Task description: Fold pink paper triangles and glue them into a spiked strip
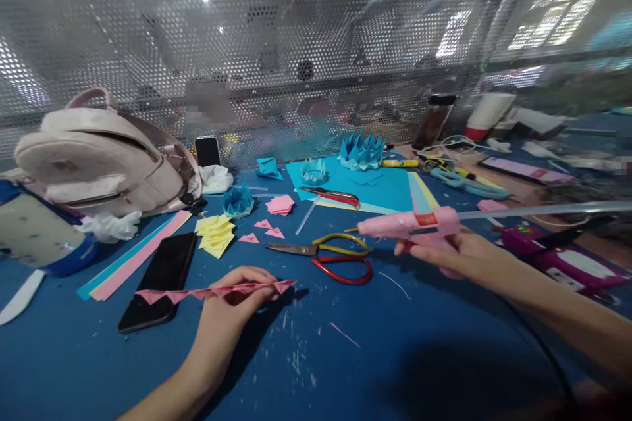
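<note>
My left hand (241,296) pinches a long pink paper strip (192,293) lined with folded triangles, held level above the blue table. In my right hand (459,251) is a pink hot glue gun (409,223), its nozzle pointing left and a clear glue stick (513,210) jutting from its back. The nozzle is apart from the strip. Between the hands lie scissors (320,255) with one yellow and one red handle loop. Loose pink folded triangles (274,233) rest beyond my left hand, beside a pile of yellow paper pieces (216,235) and a stack of pink pieces (280,204).
A black phone (162,276) and paper strips (133,256) lie left, before a pale pink backpack (99,151). Blue folded-paper rings (362,152) and a red-handled cutter (336,196) rest on blue sheets (390,191). A magenta power strip (557,256) sits right; a perforated metal screen (296,33) stands behind.
</note>
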`<state>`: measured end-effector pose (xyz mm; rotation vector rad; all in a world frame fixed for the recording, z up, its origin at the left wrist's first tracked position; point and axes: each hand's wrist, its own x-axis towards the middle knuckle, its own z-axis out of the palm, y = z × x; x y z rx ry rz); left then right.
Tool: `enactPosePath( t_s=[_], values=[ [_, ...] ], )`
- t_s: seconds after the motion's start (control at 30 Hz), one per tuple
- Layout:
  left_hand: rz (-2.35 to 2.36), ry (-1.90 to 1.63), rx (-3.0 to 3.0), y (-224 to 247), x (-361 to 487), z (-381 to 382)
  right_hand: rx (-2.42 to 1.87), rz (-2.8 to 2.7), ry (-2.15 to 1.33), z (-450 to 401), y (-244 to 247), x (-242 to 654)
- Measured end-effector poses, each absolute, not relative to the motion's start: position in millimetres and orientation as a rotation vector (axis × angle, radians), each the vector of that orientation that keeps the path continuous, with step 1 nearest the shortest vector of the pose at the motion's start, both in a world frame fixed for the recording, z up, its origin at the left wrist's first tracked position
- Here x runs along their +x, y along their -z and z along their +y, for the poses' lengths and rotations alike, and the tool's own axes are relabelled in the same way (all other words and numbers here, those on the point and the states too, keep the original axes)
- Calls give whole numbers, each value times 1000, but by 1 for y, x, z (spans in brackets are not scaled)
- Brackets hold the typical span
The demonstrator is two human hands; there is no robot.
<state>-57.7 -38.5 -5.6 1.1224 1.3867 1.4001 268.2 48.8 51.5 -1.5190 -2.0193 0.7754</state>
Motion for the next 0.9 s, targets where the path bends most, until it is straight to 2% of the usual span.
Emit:
enactPosePath(
  t_s=[0.1, 0.17, 0.53, 0.9],
  values=[
    [1409, -1414, 1079, 5, -58, -38, -1211, -2187, -1296, 49, -56, 239],
    [1443, -1416, 1045, 4, -58, -38, -1089, -2252, -1417, 51, -57, 223],
    [1390, -1394, 1083, 3, -58, -35, -1101, -2210, -1575, 60, -43, 200],
    [1118, -1416, 1271, 7, -64, -34, -1019, -2077, -1824, 60, -21, 210]
  ],
)
